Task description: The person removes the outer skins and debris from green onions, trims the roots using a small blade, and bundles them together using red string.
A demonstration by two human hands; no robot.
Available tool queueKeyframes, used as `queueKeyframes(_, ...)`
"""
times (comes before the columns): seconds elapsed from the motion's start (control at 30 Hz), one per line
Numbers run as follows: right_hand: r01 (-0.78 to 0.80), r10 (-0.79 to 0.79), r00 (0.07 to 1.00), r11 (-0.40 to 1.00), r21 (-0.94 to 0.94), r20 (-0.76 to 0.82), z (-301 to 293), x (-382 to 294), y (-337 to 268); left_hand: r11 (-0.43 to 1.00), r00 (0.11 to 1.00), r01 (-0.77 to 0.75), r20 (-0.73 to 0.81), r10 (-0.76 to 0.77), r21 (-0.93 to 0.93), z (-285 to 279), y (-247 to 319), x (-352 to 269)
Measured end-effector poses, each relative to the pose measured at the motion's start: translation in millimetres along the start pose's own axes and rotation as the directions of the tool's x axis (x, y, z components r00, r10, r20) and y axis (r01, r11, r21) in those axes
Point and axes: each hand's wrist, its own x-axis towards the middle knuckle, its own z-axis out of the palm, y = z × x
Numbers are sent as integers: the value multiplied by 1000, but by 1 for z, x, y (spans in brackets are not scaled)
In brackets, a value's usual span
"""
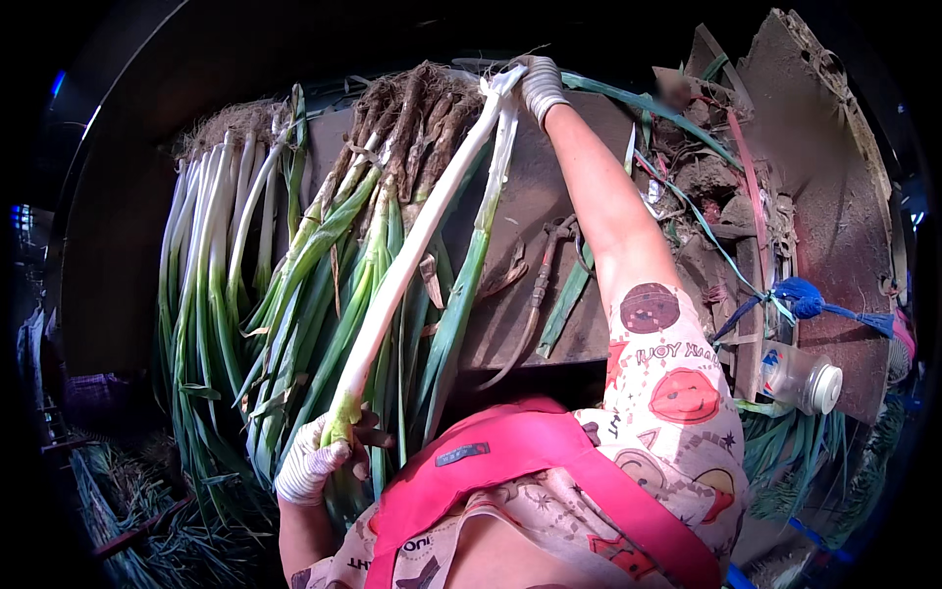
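Observation:
My left hand (324, 449), in a striped glove with bare fingertips, grips the green part of a long green onion (412, 272). My right hand (541, 85), also in a striped glove, is closed at its upper, root end. From there a loose outer leaf (471, 272), white above and green below, hangs beside the stalk. Beneath the held onion lies a pile of unpeeled green onions (412, 132) with brown, soiled root ends. Left of it, several clean white-stemmed green onions (213, 199) lie with their roots pointing away from me.
A thin hose with a metal fitting (541, 283) and leaf scraps lie on the dark board (515, 331). Clods and debris, a blue knotted cloth (802, 298) and a clear plastic bottle with a white cap (798, 379) are at the right. More greens (140, 515) lie low at the left.

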Motion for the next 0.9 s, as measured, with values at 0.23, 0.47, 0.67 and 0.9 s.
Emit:
queueKeyframes(0.23,-220,36,870,921,-322,-492,-73,-10,-69,957,943,-144,-259,210,250,-59,34,-59)
queueKeyframes(0.47,5,-77,995,639,-769,-58,-100,-238,2,-549,624,568,115,773,613,-169,116,3)
queueKeyframes(0.67,-53,-188,981,-12,-999,-50,-108,-355,62,-51,798,-13,41,602,999,-49,-8,124)
queueKeyframes(0.9,-198,111,970,-143,-970,-214,-77,-339,35,-13,778,-61,56,625,998,37,-42,164)
